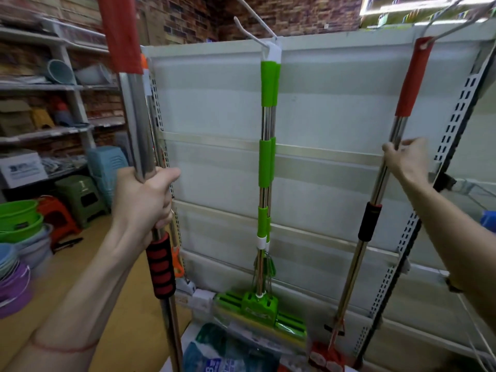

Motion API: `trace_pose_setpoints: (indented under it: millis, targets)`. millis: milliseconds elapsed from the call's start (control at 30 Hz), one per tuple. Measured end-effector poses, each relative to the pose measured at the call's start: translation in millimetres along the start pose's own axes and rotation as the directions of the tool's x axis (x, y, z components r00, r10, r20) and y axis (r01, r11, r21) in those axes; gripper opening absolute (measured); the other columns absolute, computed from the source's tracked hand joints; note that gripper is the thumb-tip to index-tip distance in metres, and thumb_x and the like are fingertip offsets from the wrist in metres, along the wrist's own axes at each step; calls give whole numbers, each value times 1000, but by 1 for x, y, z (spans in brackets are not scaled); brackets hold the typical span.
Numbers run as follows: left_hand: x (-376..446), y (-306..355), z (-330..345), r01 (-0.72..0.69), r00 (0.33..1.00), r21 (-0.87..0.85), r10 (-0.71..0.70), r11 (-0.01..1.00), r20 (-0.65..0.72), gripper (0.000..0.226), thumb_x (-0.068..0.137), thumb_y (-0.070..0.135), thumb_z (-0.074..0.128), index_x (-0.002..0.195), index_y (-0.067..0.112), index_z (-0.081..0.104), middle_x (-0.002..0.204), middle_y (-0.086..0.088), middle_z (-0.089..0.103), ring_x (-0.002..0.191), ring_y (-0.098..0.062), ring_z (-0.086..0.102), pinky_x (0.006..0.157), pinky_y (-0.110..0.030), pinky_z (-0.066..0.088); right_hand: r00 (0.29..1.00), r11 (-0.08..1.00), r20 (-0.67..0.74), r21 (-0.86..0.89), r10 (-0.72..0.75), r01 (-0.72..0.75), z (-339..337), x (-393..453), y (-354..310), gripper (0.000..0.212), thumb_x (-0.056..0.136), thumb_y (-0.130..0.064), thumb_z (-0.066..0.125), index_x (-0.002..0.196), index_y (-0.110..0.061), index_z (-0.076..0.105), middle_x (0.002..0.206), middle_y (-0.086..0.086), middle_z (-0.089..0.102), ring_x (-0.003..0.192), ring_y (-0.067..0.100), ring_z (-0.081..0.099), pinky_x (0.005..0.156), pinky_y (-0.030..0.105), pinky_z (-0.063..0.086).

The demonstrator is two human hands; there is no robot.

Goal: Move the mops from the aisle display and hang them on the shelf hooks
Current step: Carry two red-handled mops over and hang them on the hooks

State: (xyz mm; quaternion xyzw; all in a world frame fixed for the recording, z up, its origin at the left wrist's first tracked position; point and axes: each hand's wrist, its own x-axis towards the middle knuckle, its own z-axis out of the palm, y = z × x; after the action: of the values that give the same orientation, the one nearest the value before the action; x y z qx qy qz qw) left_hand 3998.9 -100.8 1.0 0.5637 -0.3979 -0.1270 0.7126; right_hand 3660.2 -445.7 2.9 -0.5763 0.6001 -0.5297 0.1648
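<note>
Right fingers [402,146]: pinch the hung red mop [381,183], to steady it on its hook [440,33]
Left hand [145,200]: clenched on second mop [139,135], kept upright, waiting
Green mops [265,162]: hang at middle of shelf panel [335,108]

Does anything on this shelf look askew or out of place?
The red-handled mop on the right hook hangs slanted, not plumb like the green mops; the right hand holds its pole. The left hand holds another mop, not yet hung.
</note>
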Motion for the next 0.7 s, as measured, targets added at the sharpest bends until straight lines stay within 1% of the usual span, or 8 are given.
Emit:
trace_pose_setpoints:
  millis: [67,167,267,367,467,567,600,700]
  targets:
    - [-2,1,4,4,1000,-10,-4,1000,0,51,98,9,60,58,20,31,38,5,21,26,-13,16,39,-17,19,976,983,-117,-22,-186,185,-8,-27,-9,48,90,-33,61,125,-2,52,122,22,59,101,27,55,82,36,44]
    - [-7,4,13,11,1000,-34,-11,999,18,52,99,9,61,58,20,30,36,6,21,25,-12,16,39,-15,20,931,926,4,99,-366,364,-11,-76,-35,39,91,-24,60,124,-3,54,112,19,62,98,30,62,84,42,55]
    - [-13,9,24,13,998,-41,-10,999,69,54,99,11,61,56,21,29,37,8,23,27,-12,18,39,-17,21,866,905,295,271,-403,328,-6,-132,-65,35,93,-13,65,126,-7,56,108,12,68,100,30,67,86,30,54]
    - [-17,13,36,16,991,-42,-10,999,132,53,99,16,62,58,23,29,38,8,24,27,-13,21,39,-19,23,698,876,558,428,-449,221,-4,-191,-91,36,92,-8,67,126,-12,57,111,9,71,104,24,69,102,40,53]
    - [-23,16,51,10,984,-71,3,997,177,54,99,17,64,56,22,32,36,7,26,27,-14,24,38,-20,24,525,845,691,522,-497,115,-8,-233,-110,46,91,-8,70,135,-8,55,119,10,71,111,20,70,105,38,53]
    - [-31,17,65,-93,981,-23,96,995,172,55,96,18,66,46,19,43,34,5,37,33,-17,39,42,-23,33,384,811,736,582,-557,59,-14,-262,-122,52,89,-7,66,137,3,50,115,9,70,110,20,69,107,42,52]
    - [-33,17,69,-129,979,4,127,992,162,53,95,20,68,45,18,48,35,4,43,37,-14,46,45,-22,38,377,802,732,596,-567,50,-16,-268,-124,48,89,-5,66,134,6,51,113,12,69,109,21,68,107,45,51]
    - [-40,16,80,-158,974,13,154,987,168,41,93,22,71,55,16,55,43,12,53,47,-3,55,51,-19,44,452,808,710,588,-540,42,-20,-272,-123,45,89,2,66,132,3,53,124,24,70,118,29,69,107,49,52]
